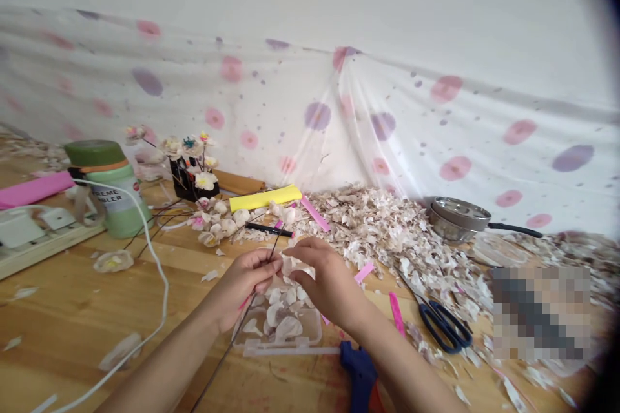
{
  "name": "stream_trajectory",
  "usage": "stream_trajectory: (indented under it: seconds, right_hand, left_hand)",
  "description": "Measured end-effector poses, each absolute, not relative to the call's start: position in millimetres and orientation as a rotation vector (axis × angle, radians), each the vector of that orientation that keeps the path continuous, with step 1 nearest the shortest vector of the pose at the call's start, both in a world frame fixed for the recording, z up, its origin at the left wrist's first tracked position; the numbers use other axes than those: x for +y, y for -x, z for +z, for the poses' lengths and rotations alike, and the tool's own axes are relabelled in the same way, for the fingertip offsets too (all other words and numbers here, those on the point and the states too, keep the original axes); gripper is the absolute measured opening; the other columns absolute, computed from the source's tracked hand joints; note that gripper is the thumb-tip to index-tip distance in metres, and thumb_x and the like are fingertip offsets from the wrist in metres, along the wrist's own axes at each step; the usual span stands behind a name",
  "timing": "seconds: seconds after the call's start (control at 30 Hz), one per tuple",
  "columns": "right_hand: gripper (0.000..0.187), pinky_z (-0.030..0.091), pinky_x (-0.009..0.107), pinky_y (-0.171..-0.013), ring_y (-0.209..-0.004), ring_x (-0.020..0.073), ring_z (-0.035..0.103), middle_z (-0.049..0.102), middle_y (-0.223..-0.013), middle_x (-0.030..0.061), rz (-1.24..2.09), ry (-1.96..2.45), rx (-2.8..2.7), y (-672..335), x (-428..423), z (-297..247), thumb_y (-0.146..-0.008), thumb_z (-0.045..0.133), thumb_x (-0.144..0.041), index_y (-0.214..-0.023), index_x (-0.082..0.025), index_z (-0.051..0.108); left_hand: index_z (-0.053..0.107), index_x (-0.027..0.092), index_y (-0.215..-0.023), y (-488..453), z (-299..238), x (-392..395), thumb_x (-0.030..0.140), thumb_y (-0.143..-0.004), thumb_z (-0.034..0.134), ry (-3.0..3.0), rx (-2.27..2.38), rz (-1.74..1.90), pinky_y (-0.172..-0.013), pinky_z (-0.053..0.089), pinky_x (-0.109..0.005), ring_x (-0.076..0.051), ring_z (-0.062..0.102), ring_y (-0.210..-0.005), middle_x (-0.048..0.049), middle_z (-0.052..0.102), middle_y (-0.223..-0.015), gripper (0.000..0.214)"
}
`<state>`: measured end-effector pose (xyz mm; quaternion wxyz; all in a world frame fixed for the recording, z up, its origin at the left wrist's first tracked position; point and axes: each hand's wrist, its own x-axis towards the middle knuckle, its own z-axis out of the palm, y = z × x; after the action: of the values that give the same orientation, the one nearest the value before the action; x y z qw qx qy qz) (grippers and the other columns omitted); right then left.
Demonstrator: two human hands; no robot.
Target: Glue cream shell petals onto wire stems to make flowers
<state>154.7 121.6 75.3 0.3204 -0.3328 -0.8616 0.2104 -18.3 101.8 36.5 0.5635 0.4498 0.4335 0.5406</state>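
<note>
Centrally, near the bench's front edge, two bare hands meet over a clear plastic box (312,334) of white petals. The left hand (249,281) pinches a thin dark wire stem (223,353), which slants down toward the front edge. The right hand (327,277) has its fingers closed on a white petal (294,264) held against the wire's upper end.

The petal looks thin and is gripped only at the fingertips, so it could slip or tear. The long free wire could also snag the white cable (162,284) lying to the left. A blue glue gun (358,368) lies at the front edge just beside the right forearm, close enough to be knocked.

Scissors (445,326) and a pink strip (396,313) lie to the right. Petal scraps (387,226) heap toward the back edge, with a metal pan (458,214) beside them. A green jar (113,187) stands toward the back left.
</note>
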Motion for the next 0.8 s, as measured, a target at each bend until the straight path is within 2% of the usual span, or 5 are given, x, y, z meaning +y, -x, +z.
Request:
stream_trajectory:
  seconds: [0.1, 0.2, 0.33, 0.53, 0.8]
  right_hand:
    - [0.019, 0.040, 0.028, -0.081, -0.087, 0.0173, 0.057, 0.065, -0.087, 0.0031, 0.674, 0.840, -2.147, -154, 123, 77, -0.078, 0.063, -0.003, -0.076, -0.020, 0.072]
    - [0.018, 0.039, 0.026, -0.072, -0.074, 0.0151, 0.054, 0.060, -0.070, 0.0004, 0.829, 0.909, -1.965, -153, 126, 77, -0.079, 0.063, -0.010, -0.063, -0.018, 0.065]
    - [0.021, 0.036, 0.023, -0.056, -0.056, 0.0116, 0.048, 0.056, -0.060, -0.0013, 1.053, 0.964, -1.823, -152, 128, 73, -0.084, 0.058, -0.027, -0.066, -0.017, 0.061]
    - [0.027, 0.040, 0.025, -0.058, -0.058, 0.0132, 0.052, 0.059, -0.060, 0.0006, 1.258, 0.918, -1.689, -146, 125, 68, -0.082, 0.056, -0.040, -0.070, -0.016, 0.062]
    - [0.025, 0.030, 0.025, -0.055, -0.055, 0.0117, 0.040, 0.050, -0.059, -0.0015, 1.183, 1.001, -1.585, -142, 125, 64, -0.074, 0.061, -0.040, -0.068, -0.016, 0.061]
  left_hand:
    - [0.065, 0.012, -0.074, 17, 36, 101, 0.035, -0.074, 0.072, -1.069, 0.986, 1.250, -0.044, 0.016, -0.021, -0.004, 0.028, -0.045, 0.0029, 0.050, -0.060, 0.025]
    - [0.065, 0.012, -0.073, 15, 37, 99, 0.036, -0.078, 0.069, -1.091, 0.944, 1.249, -0.045, 0.018, -0.021, -0.004, 0.031, -0.047, -0.0010, 0.058, -0.068, 0.025]
    - [0.066, 0.013, -0.075, 14, 37, 98, 0.039, -0.083, 0.063, -1.097, 0.895, 1.279, -0.047, 0.022, -0.020, -0.005, 0.034, -0.048, -0.0013, 0.060, -0.070, 0.027]
    - [0.063, 0.016, -0.073, 8, 37, 98, 0.043, -0.080, 0.066, -1.078, 0.846, 1.329, -0.058, 0.038, -0.023, -0.011, 0.047, -0.061, 0.0000, 0.056, -0.066, 0.029]
    - [0.060, 0.015, -0.074, 4, 34, 97, 0.048, -0.075, 0.071, -1.041, 0.888, 1.366, -0.046, 0.024, -0.020, -0.005, 0.030, -0.048, 0.0042, 0.050, -0.062, 0.034]
